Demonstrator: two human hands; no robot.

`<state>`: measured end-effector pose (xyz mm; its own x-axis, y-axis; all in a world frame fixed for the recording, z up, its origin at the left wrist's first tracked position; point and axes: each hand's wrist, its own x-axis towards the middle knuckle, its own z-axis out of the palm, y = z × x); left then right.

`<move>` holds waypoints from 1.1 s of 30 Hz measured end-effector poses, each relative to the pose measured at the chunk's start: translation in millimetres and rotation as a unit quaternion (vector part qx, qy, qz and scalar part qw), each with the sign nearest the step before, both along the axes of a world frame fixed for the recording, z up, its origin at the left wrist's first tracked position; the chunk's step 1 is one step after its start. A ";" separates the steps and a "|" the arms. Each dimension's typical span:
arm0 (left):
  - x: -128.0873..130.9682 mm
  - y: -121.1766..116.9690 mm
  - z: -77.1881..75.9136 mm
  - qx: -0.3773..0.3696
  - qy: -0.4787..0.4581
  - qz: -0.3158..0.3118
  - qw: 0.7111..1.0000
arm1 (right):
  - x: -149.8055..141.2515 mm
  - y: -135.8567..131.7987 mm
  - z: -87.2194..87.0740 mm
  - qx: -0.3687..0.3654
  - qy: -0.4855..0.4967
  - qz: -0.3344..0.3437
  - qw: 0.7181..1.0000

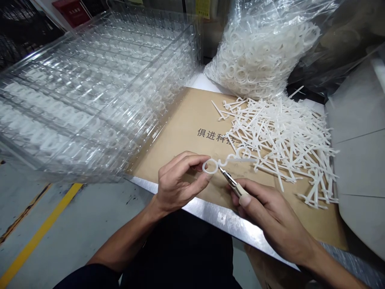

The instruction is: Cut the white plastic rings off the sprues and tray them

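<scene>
Between thumb and fingers, my left hand (182,178) pinches a white plastic ring (210,171) above the cardboard. A thin plastic runner (230,159) with a second ring (243,152) extends from it to the right. My right hand (267,212) is closed around a pair of small nippers (231,181) with pale handles. Their metal tips meet the runner just right of the held ring; I cannot tell whether they have cut through. Further right lies a heap of loose white plastic runners (279,136).
Clear plastic trays (99,84) filled with white parts stand stacked at the left. A transparent bag of white rings (255,56) leans at the back. Printed cardboard (180,128) covers the table, whose metal edge (222,218) runs before me. A grey panel (361,160) borders the right.
</scene>
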<state>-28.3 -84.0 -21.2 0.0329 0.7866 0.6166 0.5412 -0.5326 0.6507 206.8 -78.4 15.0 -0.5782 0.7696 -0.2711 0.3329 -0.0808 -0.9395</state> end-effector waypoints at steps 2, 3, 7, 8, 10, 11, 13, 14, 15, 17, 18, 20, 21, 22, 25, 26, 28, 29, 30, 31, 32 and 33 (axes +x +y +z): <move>0.6 0.3 0.2 0.006 0.002 -0.003 1.000 | 0.2 -0.2 -0.1 -0.001 0.000 -0.001 1.000; 1.0 0.4 0.4 0.009 0.003 -0.003 1.000 | 0.2 -0.3 0.0 -0.003 -0.001 -0.001 1.000; 1.8 0.2 0.1 0.014 0.009 0.003 1.000 | 0.0 -0.6 0.6 -0.011 0.000 -0.001 1.000; 1.6 0.2 -0.3 0.015 0.010 0.004 1.000 | 0.0 -0.7 0.7 -0.012 0.000 0.000 1.000; 1.1 0.0 -1.3 0.017 0.011 0.003 1.000 | 0.1 -0.8 1.0 -0.013 -0.001 0.001 1.000; 0.8 0.0 -1.8 0.017 0.011 0.002 1.000 | 0.3 -0.9 1.1 -0.013 -0.002 0.001 1.000; 0.4 -0.1 -2.5 0.017 0.010 0.001 1.000 | 0.7 -1.1 1.3 -0.015 -0.005 0.001 1.000; 0.3 -0.1 -2.7 0.016 0.009 0.000 1.000 | 0.9 -1.3 1.4 -0.014 -0.006 0.000 1.000; 0.3 0.0 -2.8 0.015 0.009 -0.001 1.000 | 1.0 -1.3 1.4 -0.014 -0.008 0.000 1.000; 0.4 0.1 -2.8 0.013 0.007 -0.005 1.000 | 0.8 -1.1 1.5 -0.012 -0.010 0.000 1.000; 0.5 0.2 -2.7 0.013 0.007 -0.007 1.000 | 0.5 -0.9 1.5 -0.011 -0.011 0.000 1.000; 0.5 0.3 -2.5 0.014 0.005 -0.010 1.000 | -0.2 -0.4 1.4 -0.009 -0.011 0.001 1.000; 0.5 0.3 -2.5 0.015 0.005 -0.010 1.000 | -0.5 -0.2 1.2 -0.009 -0.011 0.001 1.000; 0.5 0.3 -2.4 0.015 0.005 -0.011 1.000 | -0.7 -0.1 1.1 -0.009 -0.012 0.002 1.000; 0.3 0.1 -2.5 0.016 0.007 -0.011 1.000 | -1.0 -0.8 0.2 -0.004 -0.016 0.007 1.000; 0.3 0.1 -2.6 0.016 0.008 -0.012 1.000 | -0.9 -1.3 -0.3 -0.002 -0.017 0.009 1.000; 0.2 0.2 -2.8 0.016 0.006 -0.015 1.000 | -0.8 -2.7 -1.3 0.001 -0.017 0.013 1.000; 0.2 0.4 -2.9 0.016 0.004 -0.018 1.000 | -0.7 -3.3 -1.7 0.001 -0.018 0.014 1.000; 0.1 0.7 -3.0 0.016 0.001 -0.020 1.000 | -0.6 -3.9 -2.0 0.002 -0.019 0.014 1.000; 0.1 1.0 -3.1 0.016 -0.001 -0.022 1.000 | -0.6 -4.4 -2.1 0.003 -0.020 0.015 1.000; 0.2 1.3 -3.3 0.017 -0.003 -0.023 1.000 | -0.7 -4.7 -2.0 0.003 -0.021 0.016 1.000; 0.2 1.6 -3.5 0.019 -0.004 -0.024 1.000 | -0.9 -5.0 -1.7 0.003 -0.024 0.018 1.000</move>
